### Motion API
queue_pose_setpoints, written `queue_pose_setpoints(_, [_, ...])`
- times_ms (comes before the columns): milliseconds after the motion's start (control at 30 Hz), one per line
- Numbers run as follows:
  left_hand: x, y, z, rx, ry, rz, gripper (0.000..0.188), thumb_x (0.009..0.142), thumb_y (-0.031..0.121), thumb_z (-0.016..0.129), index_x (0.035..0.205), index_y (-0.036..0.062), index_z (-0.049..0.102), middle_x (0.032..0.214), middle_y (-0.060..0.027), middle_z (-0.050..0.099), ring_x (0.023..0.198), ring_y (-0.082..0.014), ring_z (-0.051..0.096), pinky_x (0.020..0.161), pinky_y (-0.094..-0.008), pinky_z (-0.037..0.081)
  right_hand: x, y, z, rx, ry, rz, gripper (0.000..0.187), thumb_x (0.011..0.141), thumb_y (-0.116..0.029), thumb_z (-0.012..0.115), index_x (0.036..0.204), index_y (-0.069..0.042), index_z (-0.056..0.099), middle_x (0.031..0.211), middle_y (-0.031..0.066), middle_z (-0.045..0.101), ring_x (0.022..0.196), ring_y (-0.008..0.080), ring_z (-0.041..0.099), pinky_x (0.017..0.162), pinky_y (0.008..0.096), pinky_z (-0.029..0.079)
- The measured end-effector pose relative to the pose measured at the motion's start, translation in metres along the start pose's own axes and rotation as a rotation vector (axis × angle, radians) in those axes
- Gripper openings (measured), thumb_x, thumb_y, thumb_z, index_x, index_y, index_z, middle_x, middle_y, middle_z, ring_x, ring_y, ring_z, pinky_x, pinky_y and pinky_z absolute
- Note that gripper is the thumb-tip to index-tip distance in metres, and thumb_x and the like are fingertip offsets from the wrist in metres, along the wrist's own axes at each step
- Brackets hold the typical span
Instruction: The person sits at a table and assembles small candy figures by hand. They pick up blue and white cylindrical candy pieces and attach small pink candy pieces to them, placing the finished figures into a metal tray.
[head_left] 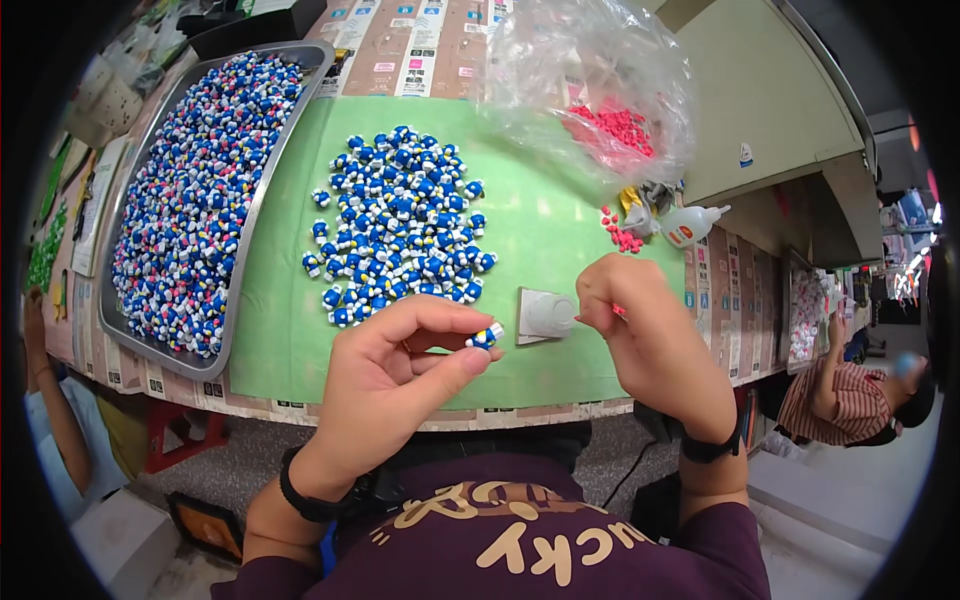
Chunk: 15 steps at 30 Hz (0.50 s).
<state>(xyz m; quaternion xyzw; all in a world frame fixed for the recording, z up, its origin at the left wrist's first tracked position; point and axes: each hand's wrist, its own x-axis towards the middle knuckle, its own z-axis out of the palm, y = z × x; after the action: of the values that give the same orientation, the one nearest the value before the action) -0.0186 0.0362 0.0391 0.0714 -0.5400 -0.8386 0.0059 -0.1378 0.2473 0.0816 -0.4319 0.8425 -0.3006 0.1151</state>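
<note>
My left hand [385,370] pinches a small blue-and-white figurine piece [484,337] with a touch of yellow between thumb and fingertips. Just right of it, my right hand [640,335] is closed, its fingertips beside a small white round container [548,313] on a white square base. A small pink piece [619,312] shows in the curl of the right fingers; what the fingertips themselves pinch is hard to make out. Beyond the left hand, a loose pile of similar blue-and-white pieces [405,220] lies on the green mat [520,220].
A metal tray [240,240] full of small coloured pieces stands at the left. At the back right are a clear plastic bag [530,80] with pink pieces [620,128], loose pink pieces [625,240] and a white squeeze bottle [690,226]. Other people sit at both sides.
</note>
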Motion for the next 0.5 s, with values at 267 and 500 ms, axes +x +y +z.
queue_pose_setpoints(267, [0.007,-0.005,0.019,-0.077,-0.065,0.144,0.022,0.084,-0.011,0.067,0.104,-0.003,0.061,0.104,-0.0111,0.063,0.097,-0.0177,0.066,0.084,-0.0291,0.057,-0.005,-0.039,0.006,0.512,0.18,-0.021,0.028,0.085,0.017,0.053,0.086,-0.007,0.04,0.094,0.0097,0.053,0.082,0.0147,0.05,0.077,0.026,0.045])
queue_pose_setpoints(500, [0.006,-0.003,0.026,-0.021,-0.045,0.219,0.02,0.084,-0.009,0.069,0.102,-0.0026,0.065,0.104,-0.0096,0.062,0.094,-0.0145,0.065,0.081,-0.0261,0.058,-0.006,-0.042,0.022,0.359,0.329,-0.101,0.035,0.068,0.018,0.06,0.086,-0.009,0.046,0.088,0.0059,0.055,0.079,0.0206,0.055,0.078,0.0342,0.04])
